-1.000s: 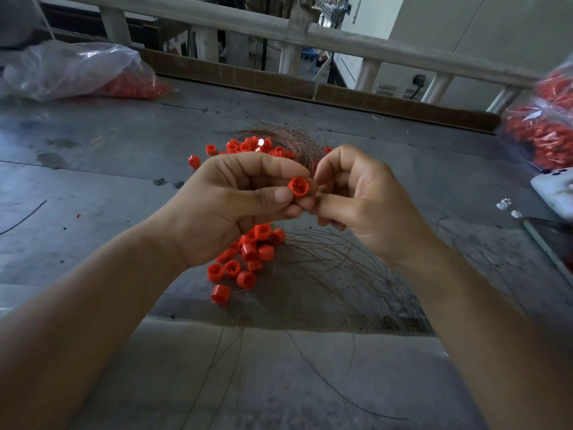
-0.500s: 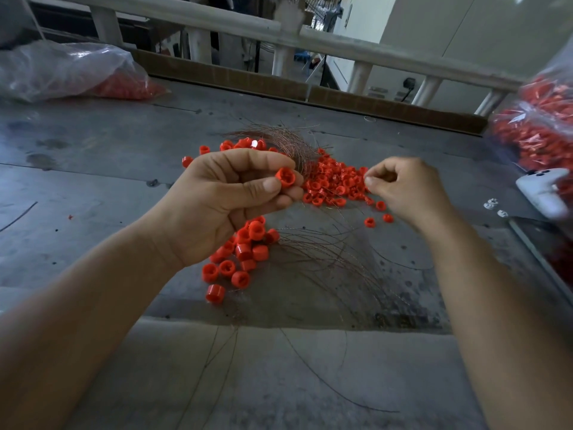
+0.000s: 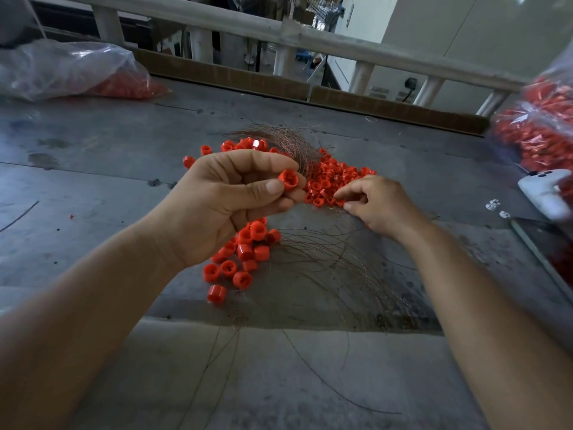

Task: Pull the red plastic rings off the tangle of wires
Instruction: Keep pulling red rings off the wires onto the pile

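Note:
My left hand (image 3: pixel 217 206) holds one red plastic ring (image 3: pixel 288 180) up between thumb and fingertips, above the table. My right hand (image 3: pixel 378 206) is lower and to the right, with fingers curled. Its thumb and forefinger pinch a small red ring (image 3: pixel 340 202) at the near edge of a pile of small red rings (image 3: pixel 335 178). Thin copper wires lie in a tangle behind the left hand (image 3: pixel 291 139) and fan out below both hands (image 3: pixel 325 259). A heap of larger red rings (image 3: pixel 245 256) sits under my left wrist.
A grey metal table (image 3: pixel 93 169) has a step edge near me (image 3: pixel 279 321). A clear bag with red parts (image 3: pixel 68 69) lies far left, another bag (image 3: pixel 539 131) at the right edge. A white device (image 3: pixel 545 190) lies right. A railing (image 3: pixel 279 29) runs behind.
My hands were together on the ring, then the right hand pulled away to the right over the small-ring pile. It has now come back left and lower, to the pile's near edge.

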The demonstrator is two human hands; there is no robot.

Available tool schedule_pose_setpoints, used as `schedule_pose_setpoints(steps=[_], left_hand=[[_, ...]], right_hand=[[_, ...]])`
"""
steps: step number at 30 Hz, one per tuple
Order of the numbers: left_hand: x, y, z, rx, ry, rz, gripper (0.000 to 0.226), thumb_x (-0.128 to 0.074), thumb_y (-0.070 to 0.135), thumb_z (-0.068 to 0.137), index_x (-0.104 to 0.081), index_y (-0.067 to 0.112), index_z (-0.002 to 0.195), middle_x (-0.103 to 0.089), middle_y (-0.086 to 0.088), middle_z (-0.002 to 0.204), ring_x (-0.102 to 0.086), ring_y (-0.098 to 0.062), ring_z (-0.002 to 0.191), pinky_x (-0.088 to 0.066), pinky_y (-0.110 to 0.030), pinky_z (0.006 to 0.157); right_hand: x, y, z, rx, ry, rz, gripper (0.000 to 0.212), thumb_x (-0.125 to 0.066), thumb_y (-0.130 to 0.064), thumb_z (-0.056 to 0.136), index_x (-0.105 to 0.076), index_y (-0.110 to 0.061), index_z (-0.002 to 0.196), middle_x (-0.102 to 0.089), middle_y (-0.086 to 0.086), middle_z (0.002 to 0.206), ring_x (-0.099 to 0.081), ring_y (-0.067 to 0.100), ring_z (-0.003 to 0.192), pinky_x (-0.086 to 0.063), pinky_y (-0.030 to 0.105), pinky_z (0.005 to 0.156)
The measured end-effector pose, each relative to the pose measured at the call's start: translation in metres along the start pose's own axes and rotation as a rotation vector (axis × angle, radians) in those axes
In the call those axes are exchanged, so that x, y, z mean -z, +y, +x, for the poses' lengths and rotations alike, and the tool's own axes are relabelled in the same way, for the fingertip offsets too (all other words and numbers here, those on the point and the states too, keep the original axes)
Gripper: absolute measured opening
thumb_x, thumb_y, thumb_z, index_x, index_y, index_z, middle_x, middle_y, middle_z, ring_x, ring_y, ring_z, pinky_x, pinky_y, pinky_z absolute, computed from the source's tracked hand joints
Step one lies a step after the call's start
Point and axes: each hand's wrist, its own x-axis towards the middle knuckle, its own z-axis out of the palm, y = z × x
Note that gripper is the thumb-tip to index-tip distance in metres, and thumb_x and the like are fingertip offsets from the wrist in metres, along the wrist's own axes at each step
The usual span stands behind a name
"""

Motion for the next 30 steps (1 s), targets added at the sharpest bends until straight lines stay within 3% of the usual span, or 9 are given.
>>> schedule_pose_setpoints(steps=[6, 10, 14, 17, 21, 25, 30], left_hand=[[0.0, -0.001, 0.0, 0.001, 0.0, 0.015, 0.023, -0.067, 0.012, 0.058, -0.075, 0.011, 0.08, -0.072, -0.007, 0.081, -0.07, -0.013, 0.075, -0.054, -0.017, 0.064], [0.001, -0.002, 0.0, 0.003, 0.002, 0.03, 0.022, -0.059, 0.003, 0.067, -0.075, 0.011, 0.08, -0.073, -0.007, 0.081, -0.07, -0.014, 0.075, -0.054, -0.017, 0.064], [0.002, -0.002, -0.001, -0.001, -0.006, 0.035, 0.025, -0.055, 0.0, 0.069, -0.075, 0.011, 0.08, -0.073, -0.006, 0.081, -0.07, -0.014, 0.076, -0.054, -0.017, 0.064], [0.003, -0.002, -0.001, 0.0, -0.008, 0.041, 0.026, -0.056, -0.001, 0.07, -0.075, 0.012, 0.081, -0.073, -0.006, 0.081, -0.07, -0.014, 0.076, -0.054, -0.017, 0.065], [0.003, -0.002, -0.001, 0.009, -0.006, 0.065, 0.022, -0.059, 0.0, 0.07, -0.075, 0.012, 0.081, -0.073, -0.006, 0.081, -0.07, -0.015, 0.077, -0.054, -0.018, 0.065], [0.003, -0.003, 0.0, 0.031, 0.01, 0.1, 0.023, -0.058, 0.002, 0.067, -0.075, 0.011, 0.081, -0.072, -0.007, 0.077, -0.07, -0.015, 0.076, -0.054, -0.018, 0.065], [0.004, -0.005, 0.0, 0.052, 0.023, 0.123, 0.023, -0.06, 0.004, 0.065, -0.075, 0.012, 0.081, -0.073, -0.007, 0.079, -0.07, -0.016, 0.077, -0.054, -0.018, 0.066]], right_hand=[[0.002, 0.0, -0.001, -0.019, 0.044, 0.03, 0.016, -0.066, -0.016, 0.081, -0.069, -0.013, 0.097, -0.063, -0.004, 0.093, -0.052, 0.005, 0.084, -0.038, 0.018, 0.077], [0.009, -0.001, -0.002, -0.071, 0.157, 0.189, 0.007, -0.069, -0.015, 0.079, -0.067, -0.018, 0.085, -0.061, -0.005, 0.081, -0.054, 0.003, 0.072, -0.039, 0.006, 0.064], [0.016, -0.007, -0.005, -0.124, 0.164, 0.449, 0.018, -0.07, -0.008, 0.078, -0.059, -0.022, 0.074, -0.067, 0.011, 0.086, -0.065, 0.024, 0.084, -0.052, 0.03, 0.078], [0.018, -0.018, -0.01, -0.099, 0.125, 0.557, 0.021, -0.069, -0.004, 0.077, -0.058, -0.021, 0.076, -0.065, 0.007, 0.083, -0.064, 0.025, 0.086, -0.053, 0.034, 0.082], [0.022, -0.036, -0.019, -0.009, 0.087, 0.717, 0.021, -0.069, 0.001, 0.075, -0.059, -0.017, 0.08, -0.062, -0.002, 0.078, -0.062, 0.014, 0.078, -0.054, 0.026, 0.079], [0.022, -0.054, -0.029, 0.09, 0.005, 0.847, 0.02, -0.067, 0.003, 0.074, -0.059, -0.015, 0.079, -0.062, -0.004, 0.073, -0.061, 0.001, 0.065, -0.052, 0.014, 0.065], [0.02, -0.065, -0.035, 0.171, -0.088, 0.906, 0.019, -0.066, 0.0, 0.073, -0.06, -0.016, 0.081, -0.062, -0.001, 0.075, -0.062, 0.006, 0.069, -0.052, 0.018, 0.068]])
